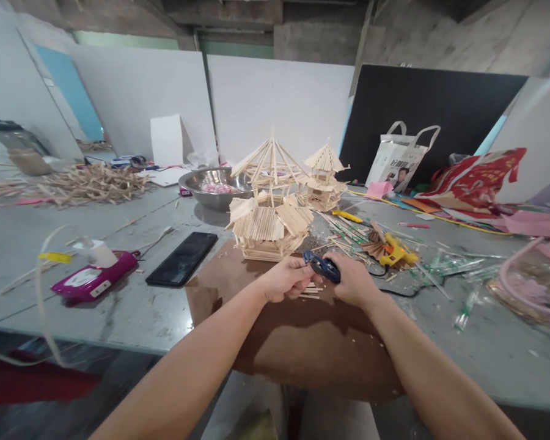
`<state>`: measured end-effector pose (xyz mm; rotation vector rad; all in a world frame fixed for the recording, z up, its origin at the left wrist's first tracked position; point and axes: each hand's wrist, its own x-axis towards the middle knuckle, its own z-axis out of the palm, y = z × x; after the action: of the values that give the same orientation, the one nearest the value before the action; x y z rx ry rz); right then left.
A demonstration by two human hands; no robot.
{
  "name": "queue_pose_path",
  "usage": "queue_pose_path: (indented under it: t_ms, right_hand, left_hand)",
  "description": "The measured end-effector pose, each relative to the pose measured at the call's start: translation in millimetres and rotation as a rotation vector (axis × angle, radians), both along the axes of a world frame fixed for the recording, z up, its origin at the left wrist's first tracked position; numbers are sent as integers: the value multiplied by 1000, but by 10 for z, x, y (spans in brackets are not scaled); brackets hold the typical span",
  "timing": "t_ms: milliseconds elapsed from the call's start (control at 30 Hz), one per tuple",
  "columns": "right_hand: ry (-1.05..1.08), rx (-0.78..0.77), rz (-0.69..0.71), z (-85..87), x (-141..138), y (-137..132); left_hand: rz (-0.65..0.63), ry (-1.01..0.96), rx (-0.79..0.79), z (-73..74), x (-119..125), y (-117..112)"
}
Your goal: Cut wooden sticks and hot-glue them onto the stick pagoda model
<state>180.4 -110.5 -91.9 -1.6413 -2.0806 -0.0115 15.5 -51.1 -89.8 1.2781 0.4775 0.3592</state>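
My right hand [355,281] is wrapped round a dark blue hand tool [326,267] that looks like cutting pliers. At the tool's tip my left hand [288,278] is closed in a pinch, and whatever its fingers hold is too small to make out. Both hands are over a brown board [302,336] at the table's edge. Beneath them lie several short pale sticks [310,292]. Just beyond stands a pavilion model made of wooden sticks [269,226], with an open frame of slanted roof sticks above its lower roof.
A smaller stick pavilion [324,177] and a metal bowl [215,188] stand behind. Left are a phone [182,259], a purple power strip [95,276] and a stick pile [91,183]. Right are a yellow glue gun [398,250], loose sticks and wrappers [458,266], and a pink-handled clear bag [531,281].
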Motion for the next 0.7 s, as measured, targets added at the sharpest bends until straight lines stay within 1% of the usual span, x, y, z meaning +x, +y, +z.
queue_pose_path:
  t_ms: [167,267,467,700]
  right_hand:
    - [-9,-8,19,19,-7,-8]
    - [-10,-12,25,24,-14,-16]
    - [-12,-1,20,23,-20,-33]
    - [-16,-35,-58,-4,-30,-25]
  left_hand:
    - [-107,-5,-89,-2,-28,25]
    - [-131,-27,-110,-1,-28,22]
    - [-129,-9,-118,18,-27,17]
    - [-71,-19,-75,11,-23,20]
